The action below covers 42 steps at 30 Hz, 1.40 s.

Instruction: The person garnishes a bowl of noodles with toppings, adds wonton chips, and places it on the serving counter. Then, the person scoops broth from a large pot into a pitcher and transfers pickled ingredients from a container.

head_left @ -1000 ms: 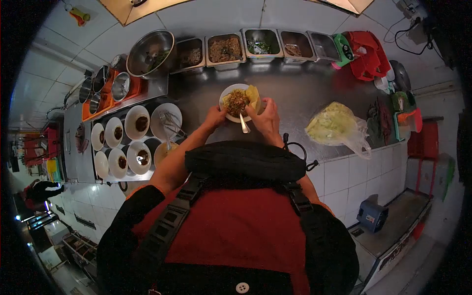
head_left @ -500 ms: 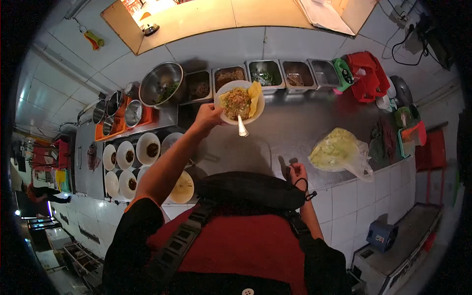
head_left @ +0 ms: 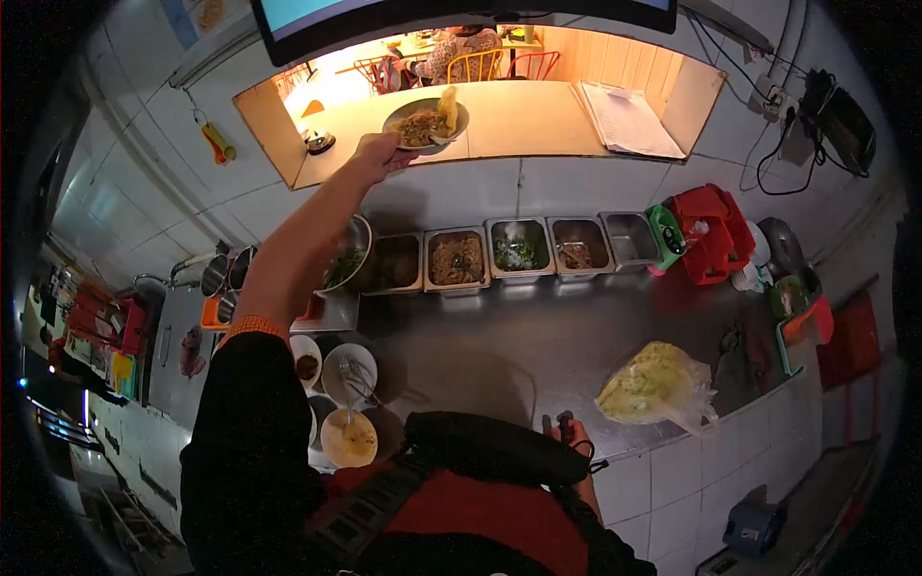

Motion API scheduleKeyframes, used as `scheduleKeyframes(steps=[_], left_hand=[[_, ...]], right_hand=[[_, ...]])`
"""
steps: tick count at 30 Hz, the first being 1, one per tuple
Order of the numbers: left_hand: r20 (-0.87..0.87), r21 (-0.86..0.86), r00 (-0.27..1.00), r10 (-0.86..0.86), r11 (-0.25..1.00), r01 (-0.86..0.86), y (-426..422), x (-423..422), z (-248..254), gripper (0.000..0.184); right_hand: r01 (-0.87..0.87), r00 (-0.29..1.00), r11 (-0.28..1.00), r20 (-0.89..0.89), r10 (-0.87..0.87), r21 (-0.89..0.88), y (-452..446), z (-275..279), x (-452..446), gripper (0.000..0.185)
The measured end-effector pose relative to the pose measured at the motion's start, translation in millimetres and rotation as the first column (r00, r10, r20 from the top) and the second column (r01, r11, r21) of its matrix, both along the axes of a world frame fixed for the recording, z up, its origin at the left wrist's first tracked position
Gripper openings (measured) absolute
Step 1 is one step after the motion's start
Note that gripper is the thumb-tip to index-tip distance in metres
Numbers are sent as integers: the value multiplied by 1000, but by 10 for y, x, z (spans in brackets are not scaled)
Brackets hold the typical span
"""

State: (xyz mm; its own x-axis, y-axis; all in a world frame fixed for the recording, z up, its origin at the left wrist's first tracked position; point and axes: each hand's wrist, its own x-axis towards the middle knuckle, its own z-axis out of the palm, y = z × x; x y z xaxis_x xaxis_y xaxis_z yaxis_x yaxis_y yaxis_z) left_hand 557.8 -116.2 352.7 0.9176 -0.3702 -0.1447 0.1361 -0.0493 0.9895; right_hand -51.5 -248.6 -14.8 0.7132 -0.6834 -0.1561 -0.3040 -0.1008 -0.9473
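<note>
My left hand [head_left: 382,156] is stretched far forward, its fingers closed on the near left rim of a bowl of food [head_left: 427,125]. The bowl is over the ledge of the serving window [head_left: 519,115]; whether it touches the ledge I cannot tell. A yellow wrapper or crisp piece stands up at its right side. My right hand [head_left: 576,437] is low at the counter's front edge, partly hidden by the black bag on my chest. Its fingers look bent, and what they hold, if anything, is unclear. A plastic bag of shredded greens [head_left: 645,384] lies to its right.
Metal food trays [head_left: 456,257] line the back of the steel counter [head_left: 461,355]. Bowls [head_left: 349,440] stand at the left, one with forks. A red basket [head_left: 711,235] is at the right. On the ledge are a bell [head_left: 319,142] and papers [head_left: 629,120]. Beyond sits a person [head_left: 466,48].
My left hand has carried the bowl forward from the counter to the window ledge. My right hand has let go of the bowl and dropped back to the counter's front edge. The view has tilted up.
</note>
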Motion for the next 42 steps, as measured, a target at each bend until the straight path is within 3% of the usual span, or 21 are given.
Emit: scheduleKeyframes(steps=[3,4,6,8,9,16,20,21,22,24,27,29,30,31,32,33,34,36,37,38,42], left_hand=[[-42,52,999,29,998,-27,-13,306,-46,26],[-38,59,998,41,997,-39,-30,456,-103,26],[-33,59,997,75,996,-73,-28,611,-155,26],[-31,62,992,119,991,-116,-74,770,-191,25],[-65,70,983,170,984,-165,-83,851,-207,24],[-85,10,974,212,977,-211,22,1292,-467,15],[-2,195,994,110,975,-107,342,1343,-240,37],[53,347,993,109,930,-121,418,1337,-129,48],[333,561,942,36,795,-228,551,1486,-97,60],[798,575,600,-62,377,-726,815,1472,-112,59],[680,730,650,-338,227,-645,1288,2129,-583,68],[781,625,561,-275,349,-698,1406,2130,-764,68],[889,441,350,-296,343,-829,1394,2024,-816,64],[973,172,69,-218,502,-847,1355,1929,-845,59],[985,131,25,-173,632,-764,1328,1897,-945,56],[941,334,258,-220,736,-589,1348,2065,-1177,55],[954,265,62,-293,730,-629,1357,1963,-1346,54],[895,433,176,-410,706,-560,1435,1116,-1125,50],[869,445,92,-486,687,-574,1490,1137,-1195,49],[800,599,385,-459,645,-474,1639,1120,-1252,51],[790,588,446,-422,729,-351,1888,391,-1233,53]], right_hand=[[72,984,975,146,-104,209,10,-83,18,21],[134,962,875,152,-228,465,-46,-495,-21,19],[87,995,962,25,-96,260,-117,-671,-74,18],[101,981,789,-191,21,606,-403,-2750,-350,17],[-61,965,998,-252,66,30,-265,-2526,-418,23],[71,886,935,-452,101,347,-237,-1272,-238,24],[43,844,930,-511,162,365,-243,-879,-126,24],[41,835,930,-524,169,365,-225,-776,-118,25],[39,826,931,-536,174,363,-216,-693,-121,25],[41,819,935,-548,171,352,-172,-523,-147,25],[69,822,943,-554,132,326,-24,-304,-295,26],[99,825,948,-558,91,301,103,-170,-479,26],[118,827,949,-558,70,293,204,-120,-592,26],[140,828,949,-560,45,284,310,-82,-717,27],[174,822,944,-569,17,280,455,-50,-860,27],[215,816,937,-577,-17,277,610,-36,-1011,27],[260,802,924,-595,-45,281,784,-23,-1177,27],[353,778,884,-621,-94,308,1167,-52,-1495,27],[389,766,861,-634,-105,329,1358,-82,-1657,28],[422,757,836,-644,-111,352,1540,-102,-1810,28],[488,761,735,-642,-94,471,2118,-290,-2371,29]])
